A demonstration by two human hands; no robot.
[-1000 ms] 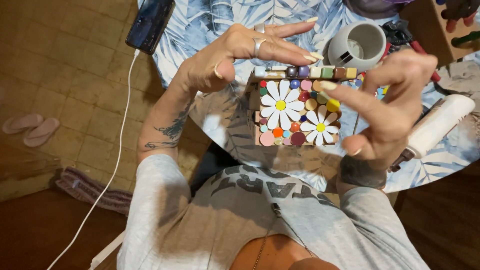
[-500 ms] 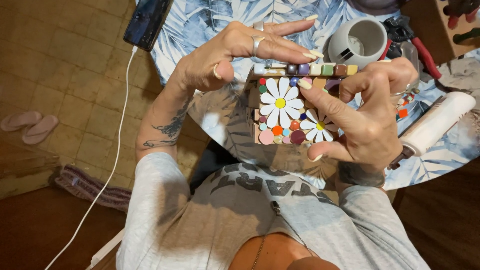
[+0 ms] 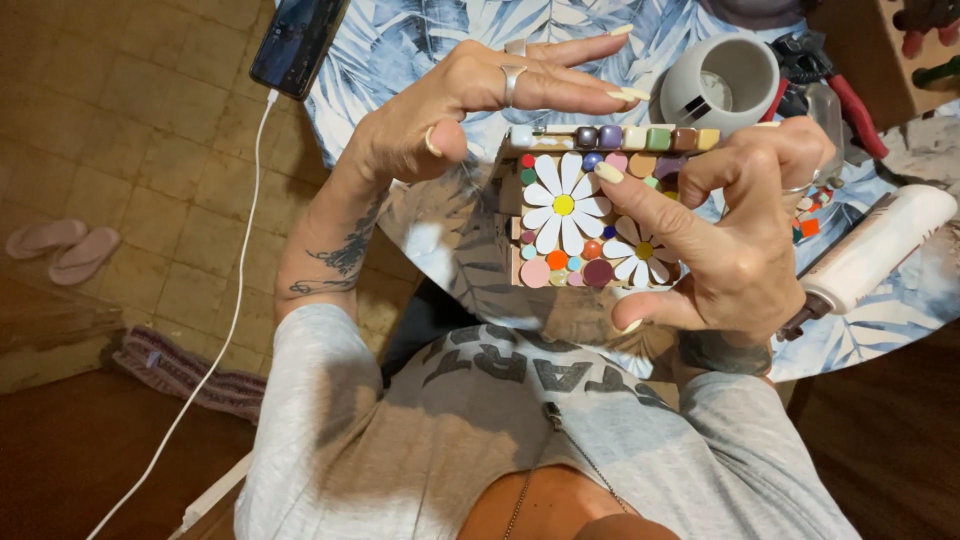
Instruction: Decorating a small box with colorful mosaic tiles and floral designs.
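1. Far left of the mosaic box (image 3: 590,225), on the tiled floor, I count two pink slippers (image 3: 62,247) lying as a pair.
2. Up and left of the box, one dark phone (image 3: 297,40) lies at the edge of the desk (image 3: 400,60), with one white cable (image 3: 232,320) trailing down from it.
3. My left hand (image 3: 470,105) arches over the box's top-left corner, fingers stretched out flat and unclenched. The fingertips rest along the top row of small tiles; I cannot tell how firmly they press.
4. The box itself sits between both hands, held above the leaf-print desk. I count two white daisies on its face, among coloured round pieces.
5. My right hand (image 3: 735,230) grasps the box from its right side, thumb underneath, index fingertip touching a tile beside the upper daisy.
6. I judge this to be the pressing or checking of tiles; the next move needs a steady hold and light fingertip pressure.
7. Above and right of the box stands one grey mug (image 3: 722,85); further right lies one white tube (image 3: 870,250).
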